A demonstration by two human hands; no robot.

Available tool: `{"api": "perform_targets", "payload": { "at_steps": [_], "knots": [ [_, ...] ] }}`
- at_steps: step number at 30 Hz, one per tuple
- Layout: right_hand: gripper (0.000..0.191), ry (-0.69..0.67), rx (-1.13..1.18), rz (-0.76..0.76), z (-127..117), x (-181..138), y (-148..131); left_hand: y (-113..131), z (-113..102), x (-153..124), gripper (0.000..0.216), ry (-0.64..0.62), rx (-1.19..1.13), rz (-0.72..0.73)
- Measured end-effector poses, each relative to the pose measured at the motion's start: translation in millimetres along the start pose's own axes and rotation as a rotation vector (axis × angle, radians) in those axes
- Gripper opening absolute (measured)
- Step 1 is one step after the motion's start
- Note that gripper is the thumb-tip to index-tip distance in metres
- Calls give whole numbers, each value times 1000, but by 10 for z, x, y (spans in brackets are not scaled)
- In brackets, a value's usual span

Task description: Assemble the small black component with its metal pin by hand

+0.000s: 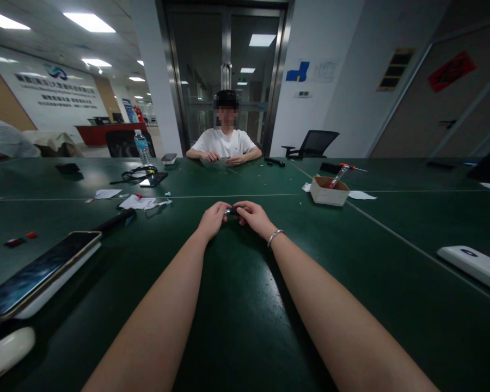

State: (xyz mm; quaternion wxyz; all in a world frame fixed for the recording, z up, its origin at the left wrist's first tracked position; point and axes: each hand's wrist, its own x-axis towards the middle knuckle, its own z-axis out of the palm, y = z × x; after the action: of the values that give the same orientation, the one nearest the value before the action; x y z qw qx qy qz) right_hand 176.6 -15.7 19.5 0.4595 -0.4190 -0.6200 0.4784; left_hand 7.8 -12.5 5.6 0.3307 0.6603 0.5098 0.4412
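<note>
Both arms reach forward over the dark green table (237, 305). Between my fingertips is a small black piece with a silvery end (232, 210), too small to name for certain. My left hand (212, 220) is closed, pinching the silvery end from the left. From the other side my right hand (256, 219) is closed on the black part, with a silver bracelet (275, 238) at its wrist. The fingers hide part of the piece.
A phone (53, 269) and a white rounded object (8, 354) lie at left. Paper scraps (139, 202), cables (139, 173) and a water bottle (142, 147) are farther back. A small box (329, 191) stands right. Across the table sits a person (225, 142).
</note>
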Motion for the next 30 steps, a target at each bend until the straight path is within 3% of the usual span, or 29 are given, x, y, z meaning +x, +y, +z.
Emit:
{"api": "perform_targets", "payload": {
  "at_steps": [30],
  "knots": [
    [18,8,-33,7,3,-17,-26,-51,-7,21,35,-33,62,-4]
  ]
}}
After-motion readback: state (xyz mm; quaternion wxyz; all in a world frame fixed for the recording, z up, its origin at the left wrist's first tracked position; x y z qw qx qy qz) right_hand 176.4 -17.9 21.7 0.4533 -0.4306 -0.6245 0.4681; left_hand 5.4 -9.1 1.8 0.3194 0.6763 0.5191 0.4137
